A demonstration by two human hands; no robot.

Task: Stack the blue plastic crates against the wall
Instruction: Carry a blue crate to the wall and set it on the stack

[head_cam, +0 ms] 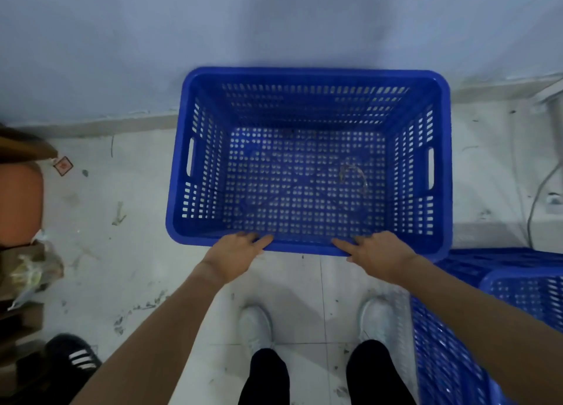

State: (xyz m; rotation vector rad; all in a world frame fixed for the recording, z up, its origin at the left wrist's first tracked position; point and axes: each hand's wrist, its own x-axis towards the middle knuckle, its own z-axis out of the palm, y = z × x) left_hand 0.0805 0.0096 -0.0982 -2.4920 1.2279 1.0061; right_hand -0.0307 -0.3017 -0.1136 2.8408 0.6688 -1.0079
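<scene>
A blue perforated plastic crate (438, 136) stands upright with its far side against the pale wall (152, 38). It is empty apart from a bit of debris on its bottom. My left hand (233, 256) rests on the near rim, fingers curled over the edge. My right hand (377, 255) holds the same rim further right, fingers over the edge too. More blue crates (457, 359) stand at the lower right, partly hidden by my right forearm.
White tiled floor (122, 252), dirty in spots. Brown boxes and a plastic bag (27, 270) sit at the left edge. Another person's black shoe (73, 356) is at lower left. A cable (536, 197) and white fixture are at right. My white shoes stand below the crate.
</scene>
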